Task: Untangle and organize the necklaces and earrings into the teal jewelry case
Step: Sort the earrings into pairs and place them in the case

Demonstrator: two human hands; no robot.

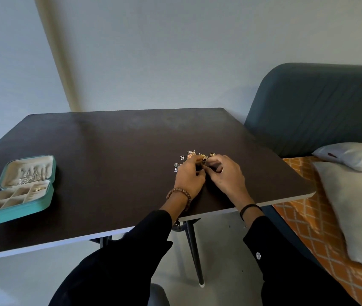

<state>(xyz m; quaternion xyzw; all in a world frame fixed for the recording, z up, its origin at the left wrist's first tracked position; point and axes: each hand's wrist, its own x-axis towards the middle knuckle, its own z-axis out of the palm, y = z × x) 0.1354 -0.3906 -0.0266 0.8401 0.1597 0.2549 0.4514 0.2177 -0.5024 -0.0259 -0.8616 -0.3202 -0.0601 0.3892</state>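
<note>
A tangled pile of gold and silver jewelry (194,156) lies on the dark table (113,151), right of centre. My left hand (188,176) and my right hand (223,173) meet over its near side, fingers curled and pinching pieces of the pile. The fingers hide exactly which pieces they hold. The teal jewelry case (17,191) lies open at the table's left edge, far from both hands. Silver pieces hang in its cream lid and a gold piece sits in one of its compartments.
A bed with an orange patterned sheet (321,235), grey pillows (361,208) and a dark teal headboard (317,107) stands right beside the table's right edge. A pale wall rises behind the table. The table's front edge runs just before my forearms.
</note>
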